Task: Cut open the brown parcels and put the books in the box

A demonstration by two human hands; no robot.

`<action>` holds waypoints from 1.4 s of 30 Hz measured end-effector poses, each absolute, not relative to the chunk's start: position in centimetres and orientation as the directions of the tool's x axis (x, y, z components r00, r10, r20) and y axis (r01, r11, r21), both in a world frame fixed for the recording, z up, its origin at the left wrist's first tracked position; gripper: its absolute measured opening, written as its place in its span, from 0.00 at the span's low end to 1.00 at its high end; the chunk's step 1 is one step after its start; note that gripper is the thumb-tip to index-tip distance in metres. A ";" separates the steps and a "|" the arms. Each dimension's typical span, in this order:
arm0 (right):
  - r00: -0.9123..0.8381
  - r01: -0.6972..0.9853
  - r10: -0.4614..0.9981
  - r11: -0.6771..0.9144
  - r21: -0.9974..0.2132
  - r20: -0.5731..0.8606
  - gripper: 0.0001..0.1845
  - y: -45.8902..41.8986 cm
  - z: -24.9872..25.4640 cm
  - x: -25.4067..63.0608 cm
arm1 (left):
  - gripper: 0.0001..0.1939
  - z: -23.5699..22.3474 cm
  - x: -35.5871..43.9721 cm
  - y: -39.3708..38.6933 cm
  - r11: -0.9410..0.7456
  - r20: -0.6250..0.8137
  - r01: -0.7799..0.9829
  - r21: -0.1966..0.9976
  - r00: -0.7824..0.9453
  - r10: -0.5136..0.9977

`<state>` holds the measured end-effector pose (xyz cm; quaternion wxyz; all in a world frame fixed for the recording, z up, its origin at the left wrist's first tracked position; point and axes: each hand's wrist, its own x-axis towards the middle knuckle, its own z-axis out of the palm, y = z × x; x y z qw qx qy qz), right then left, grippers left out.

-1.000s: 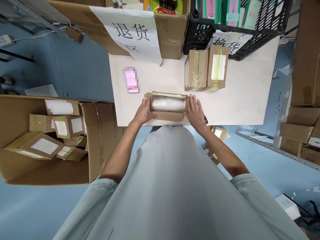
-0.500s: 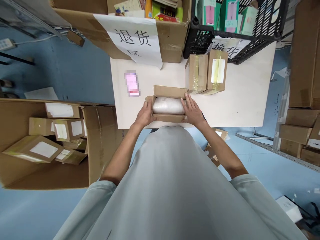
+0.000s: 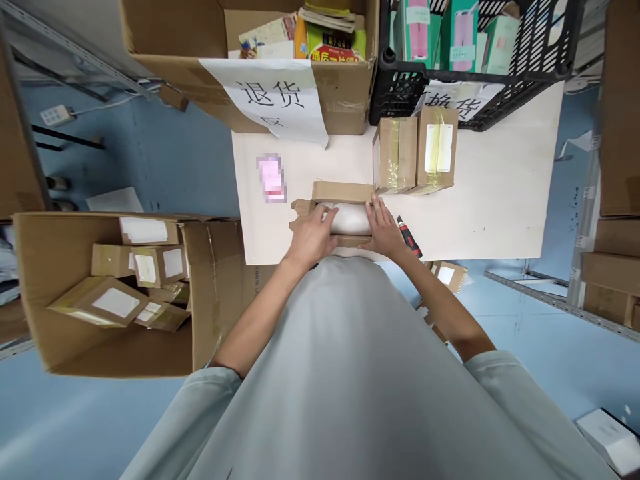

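Observation:
An opened small cardboard box (image 3: 343, 193) lies at the near edge of the white table (image 3: 490, 193), its flaps folded out. Inside it lies a white padded bundle (image 3: 353, 217). My left hand (image 3: 314, 235) reaches into the box from the left, fingers curled onto the bundle. My right hand (image 3: 384, 227) rests on the box's right end with fingers stretched along it. A red and black utility knife (image 3: 410, 237) lies on the table just right of my right hand.
Two taped parcels (image 3: 415, 152) stand behind the open box. A pink blurred item (image 3: 273, 177) lies at the table's left. A big carton with a paper sign (image 3: 280, 60) and a black crate (image 3: 470, 53) sit at the back. A floor carton (image 3: 115, 287) holds several parcels.
The box's flaps have opened. My left hand moved from the box's left end onto the white bundle inside. The knife by my right hand has come into view.

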<state>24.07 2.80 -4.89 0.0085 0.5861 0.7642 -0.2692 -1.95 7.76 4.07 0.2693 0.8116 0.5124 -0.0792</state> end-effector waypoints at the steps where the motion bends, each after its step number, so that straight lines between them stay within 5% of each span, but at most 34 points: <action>1: -0.310 0.898 0.896 0.165 -0.408 -0.319 0.73 2.8 -5.1 24.1 | 0.38 3.8 -0.8 7.9 -0.378 -0.397 0.860 0.341 0.497 0.772; 8: -0.313 0.865 0.912 0.159 -0.476 -0.265 0.75 2.6 -6.2 24.2 | 0.31 -1.0 2.6 10.2 -0.566 -0.523 0.792 0.229 0.590 0.615; 14: -0.313 0.841 0.913 0.139 -0.524 -0.261 0.79 2.5 -7.0 24.0 | 0.34 -2.7 2.7 11.7 -0.546 -0.666 0.820 0.173 0.506 0.548; 19: -0.311 0.820 0.918 0.129 -0.558 -0.244 0.83 2.6 -7.3 24.0 | 0.25 -3.3 3.5 12.5 -0.534 -0.686 0.829 0.166 0.485 0.541; 31: -0.266 0.547 0.946 -0.009 -0.837 -0.184 0.85 3.8 -5.6 25.0 | 0.27 4.3 0.8 10.5 -0.423 -0.522 0.897 0.124 0.422 0.741; 34: -0.172 0.413 0.975 -0.059 -0.909 -0.142 0.80 3.9 -3.3 25.8 | 0.28 7.3 -0.7 10.1 -0.305 -0.412 0.926 0.224 0.373 0.831; 37: -0.074 0.275 0.987 -0.117 -0.954 -0.143 0.75 3.7 -0.6 26.4 | 0.26 9.6 -2.1 10.0 -0.140 -0.270 0.863 0.485 0.300 0.915; 40: -0.027 0.104 0.991 -0.129 -0.986 -0.132 0.65 3.4 2.1 26.4 | 0.30 10.8 -2.7 9.8 0.094 -0.271 0.576 0.812 0.231 0.934; 42: -0.034 0.028 0.991 -0.126 -0.992 -0.127 0.56 3.2 3.8 26.0 | 0.36 11.1 -2.5 9.6 0.242 -0.327 0.328 0.913 0.235 0.915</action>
